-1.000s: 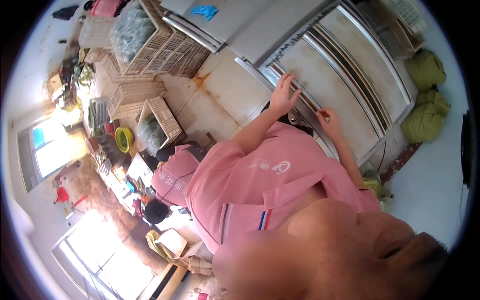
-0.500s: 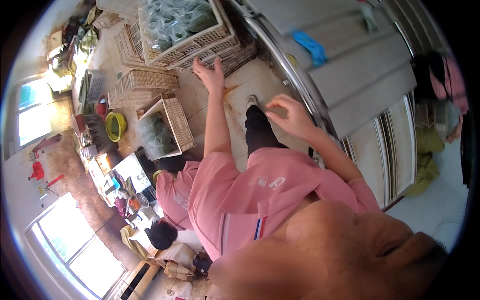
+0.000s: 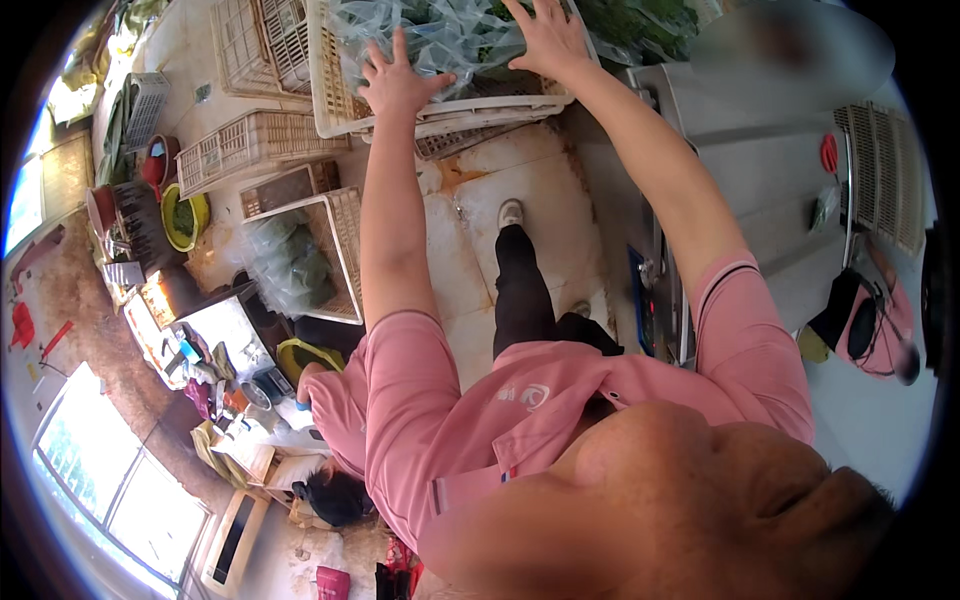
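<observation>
A pale plastic crate (image 3: 330, 92) at the top middle holds clear plastic bags of green leaves (image 3: 455, 40). My left hand (image 3: 397, 88) is over its near left part, fingers spread. Over the right side of the bags is my right hand (image 3: 553, 42), fingers also spread and partly cut off by the top edge. Neither hand is closed on anything. I cannot tell whether the fingers touch the bags. Another crate shows under this one.
More pale crates (image 3: 255, 150) stand at the left, one low crate (image 3: 347, 255) holding bagged greens. A yellow-green basin (image 3: 185, 217) lies beyond. A person in pink (image 3: 340, 410) works at lower left. Leafy greens (image 3: 640, 28) and a steel counter (image 3: 750, 170) are at right.
Both hands have moved forward to the bagged greens, the right one from beside the counter's edge. The view has shifted, and the blue item on the counter is out of sight.
</observation>
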Demonstrator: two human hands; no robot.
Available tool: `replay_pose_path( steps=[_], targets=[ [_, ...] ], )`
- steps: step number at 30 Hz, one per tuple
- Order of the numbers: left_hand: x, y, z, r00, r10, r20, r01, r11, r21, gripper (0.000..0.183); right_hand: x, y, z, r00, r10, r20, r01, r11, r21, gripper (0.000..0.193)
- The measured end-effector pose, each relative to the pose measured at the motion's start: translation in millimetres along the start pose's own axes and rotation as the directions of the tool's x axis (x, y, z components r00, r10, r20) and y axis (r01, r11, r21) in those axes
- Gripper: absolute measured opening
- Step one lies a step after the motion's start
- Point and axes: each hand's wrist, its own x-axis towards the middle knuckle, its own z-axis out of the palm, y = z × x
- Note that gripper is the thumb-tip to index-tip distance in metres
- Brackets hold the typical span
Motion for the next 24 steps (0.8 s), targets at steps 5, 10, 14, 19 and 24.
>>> replay_pose_path(
  steps=[5, 10, 14, 19, 24],
  targets=[
    [15, -1, 11, 0.987, 0.015, 0.160, -0.020, 0.999, 0.030, 0.091, 29, -13, 56, 0.753, -0.077, 0.653, -0.078, 0.976, 0.205, 0.072],
    [16, -39, 49, 0.963, 0.052, -0.265, -0.155, 0.910, -0.385, 0.029, 10, -21, 93, 0.829, -0.262, 0.494, 0.081, 0.931, 0.356, 0.017],
    [3, -19, 18, 0.858, 0.037, -0.513, -0.319, 0.821, -0.474, 0.018, 12, -7, 43, 0.908, -0.263, 0.326, 0.072, 0.865, 0.496, 0.009],
    [-85, 46, -110, 0.733, 0.106, -0.672, -0.502, 0.750, -0.430, 0.027, 4, 21, -121, 0.991, -0.104, 0.088, 0.043, 0.852, 0.522, 0.005],
    [-201, 116, -189, 0.617, 0.189, -0.764, -0.683, 0.612, -0.400, 0.033, -62, 54, -301, 0.995, 0.018, -0.100, 0.025, 0.909, 0.416, 0.021]
  ],
)
